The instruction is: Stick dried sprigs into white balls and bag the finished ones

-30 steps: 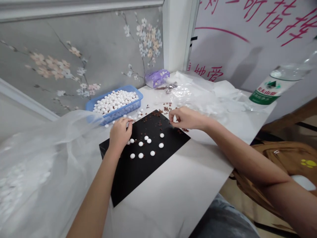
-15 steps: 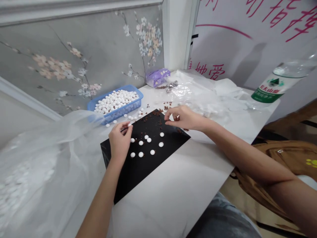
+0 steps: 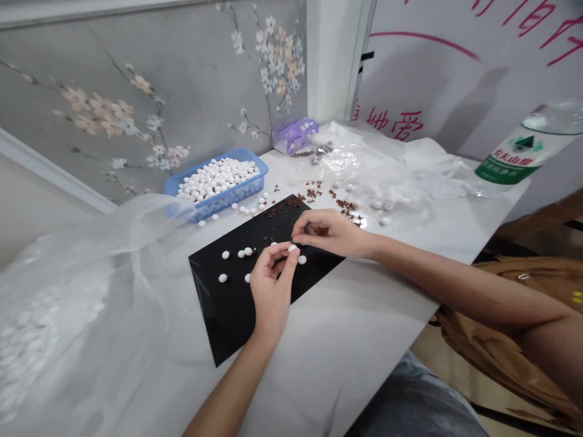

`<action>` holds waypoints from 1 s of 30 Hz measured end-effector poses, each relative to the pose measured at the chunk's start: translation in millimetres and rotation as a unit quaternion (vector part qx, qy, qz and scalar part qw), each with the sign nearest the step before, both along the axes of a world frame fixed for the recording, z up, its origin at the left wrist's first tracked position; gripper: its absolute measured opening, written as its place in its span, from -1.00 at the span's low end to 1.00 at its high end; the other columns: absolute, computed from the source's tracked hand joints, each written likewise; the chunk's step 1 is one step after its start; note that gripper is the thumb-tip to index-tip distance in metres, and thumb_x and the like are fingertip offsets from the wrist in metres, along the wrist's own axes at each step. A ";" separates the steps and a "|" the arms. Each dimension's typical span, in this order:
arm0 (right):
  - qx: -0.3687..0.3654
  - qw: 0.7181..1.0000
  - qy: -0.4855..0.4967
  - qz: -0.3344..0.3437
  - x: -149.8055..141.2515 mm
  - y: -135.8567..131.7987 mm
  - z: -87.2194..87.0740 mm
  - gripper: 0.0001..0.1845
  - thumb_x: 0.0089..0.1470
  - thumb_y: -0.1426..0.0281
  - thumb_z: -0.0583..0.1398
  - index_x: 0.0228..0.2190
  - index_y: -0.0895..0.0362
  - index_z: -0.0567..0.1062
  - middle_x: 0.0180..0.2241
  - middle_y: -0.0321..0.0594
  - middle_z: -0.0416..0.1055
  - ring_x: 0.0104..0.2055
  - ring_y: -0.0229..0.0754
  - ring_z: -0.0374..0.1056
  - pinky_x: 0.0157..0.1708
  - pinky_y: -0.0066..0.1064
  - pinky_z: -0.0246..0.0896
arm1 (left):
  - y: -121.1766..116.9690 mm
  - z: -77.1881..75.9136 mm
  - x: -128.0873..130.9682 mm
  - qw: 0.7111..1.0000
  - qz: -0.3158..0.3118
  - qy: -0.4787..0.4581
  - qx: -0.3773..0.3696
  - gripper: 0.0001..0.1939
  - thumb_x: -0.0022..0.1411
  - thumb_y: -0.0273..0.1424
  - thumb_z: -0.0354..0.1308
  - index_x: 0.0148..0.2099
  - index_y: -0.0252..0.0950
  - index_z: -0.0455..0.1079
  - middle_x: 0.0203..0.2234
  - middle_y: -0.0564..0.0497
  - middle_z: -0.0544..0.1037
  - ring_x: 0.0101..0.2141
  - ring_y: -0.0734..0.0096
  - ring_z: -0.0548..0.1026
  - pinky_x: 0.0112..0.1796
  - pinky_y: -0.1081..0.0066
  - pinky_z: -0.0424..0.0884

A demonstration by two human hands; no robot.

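In the head view, the right hand [image 3: 330, 233] has its thumb and fingertips pinched together on a white bead [image 3: 292, 248], held above a black board [image 3: 218, 309]. Just beside it, the left hand [image 3: 271, 285] hovers with its fingers curved and apart, the fingertips near that bead. More white beads [image 3: 224, 255] lie on the board, scattered among reddish-brown flakes [image 3: 346, 205]. Beyond stand a blue plastic basket [image 3: 237, 195] heaped with beads, a purple box [image 3: 295, 136] and a green-labelled water bottle [image 3: 523, 156]. Clear plastic sheeting [image 3: 387, 159] lies on the white marble-look table [image 3: 346, 321], and blossom-patterned wallpaper [image 3: 100, 115] lines the wall.
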State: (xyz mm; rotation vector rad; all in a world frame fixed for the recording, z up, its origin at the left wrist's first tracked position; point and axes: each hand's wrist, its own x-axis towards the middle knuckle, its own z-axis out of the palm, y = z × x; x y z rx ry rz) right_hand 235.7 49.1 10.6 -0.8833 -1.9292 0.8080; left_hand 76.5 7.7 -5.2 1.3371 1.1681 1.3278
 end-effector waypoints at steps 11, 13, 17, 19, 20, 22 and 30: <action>0.041 0.999 0.008 -0.015 -6.2 -8.5 -1.1 -0.86 0.10 0.37 0.14 -0.39 0.20 0.43 -0.45 -0.27 0.35 -0.59 -0.45 0.11 -0.61 -0.58 0.04 | -1.6 -0.4 0.7 1.000 0.007 -0.007 -0.016 -0.86 0.05 -0.35 0.24 -0.35 -0.27 0.35 -0.44 0.03 0.52 -0.38 0.47 0.51 -0.34 0.48 0.44; 0.046 0.999 0.005 -0.011 -6.7 -9.1 -0.7 -0.86 0.10 0.36 0.13 -0.39 0.20 0.42 -0.45 -0.26 0.35 -0.58 -0.44 0.11 -0.61 -0.58 0.04 | -1.7 -1.1 0.3 1.000 0.012 -0.007 -0.014 -0.86 0.04 -0.35 0.24 -0.36 -0.27 0.36 -0.44 0.02 0.53 -0.38 0.46 0.51 -0.34 0.47 0.44; 0.042 0.999 -0.003 0.017 -5.1 -9.4 1.8 -0.88 0.11 0.40 0.11 -0.39 0.21 0.41 -0.45 -0.24 0.35 -0.59 -0.44 0.14 -0.63 -0.58 0.06 | -2.2 -2.8 -0.4 1.000 0.015 -0.012 -0.015 -0.87 0.04 -0.34 0.24 -0.36 -0.27 0.39 -0.44 0.03 0.53 -0.38 0.46 0.52 -0.31 0.46 0.46; 0.030 0.998 -0.013 0.047 -3.1 -9.0 3.0 -0.90 0.09 0.44 0.11 -0.33 0.22 0.39 -0.44 -0.25 0.34 -0.61 -0.46 0.13 -0.65 -0.59 0.06 | -2.1 -3.3 -0.8 1.000 0.018 -0.013 -0.017 -0.87 0.05 -0.33 0.24 -0.35 -0.27 0.41 -0.45 0.03 0.53 -0.39 0.46 0.52 -0.32 0.45 0.46; 0.026 0.998 -0.020 0.060 -2.2 -8.7 3.3 -0.88 0.07 0.45 0.12 -0.30 0.22 0.37 -0.43 -0.25 0.33 -0.63 -0.48 0.12 -0.66 -0.60 0.06 | -2.0 -3.4 -0.9 1.000 0.020 -0.014 -0.018 -0.87 0.05 -0.33 0.23 -0.35 -0.28 0.42 -0.46 0.03 0.53 -0.40 0.46 0.52 -0.33 0.45 0.46; 0.027 0.997 -0.036 0.069 -0.6 -7.7 3.0 -0.83 0.03 0.45 0.16 -0.27 0.21 0.35 -0.41 -0.27 0.32 -0.66 -0.51 0.10 -0.66 -0.61 0.07 | -1.6 -3.1 -1.1 0.999 0.024 -0.015 -0.019 -0.86 0.04 -0.33 0.24 -0.33 -0.28 0.44 -0.46 0.03 0.54 -0.40 0.44 0.52 -0.35 0.45 0.45; 0.097 0.992 -0.075 0.037 -0.8 -3.4 -3.9 -0.86 0.02 0.40 0.19 -0.32 0.17 0.39 -0.38 -0.25 0.32 -0.62 -0.47 0.10 -0.63 -0.60 0.10 | 0.7 -0.2 -1.0 0.998 0.040 -0.028 -0.024 -0.84 -0.04 -0.39 0.29 -0.37 -0.28 0.39 -0.50 0.05 0.53 -0.42 0.46 0.51 -0.37 0.47 0.43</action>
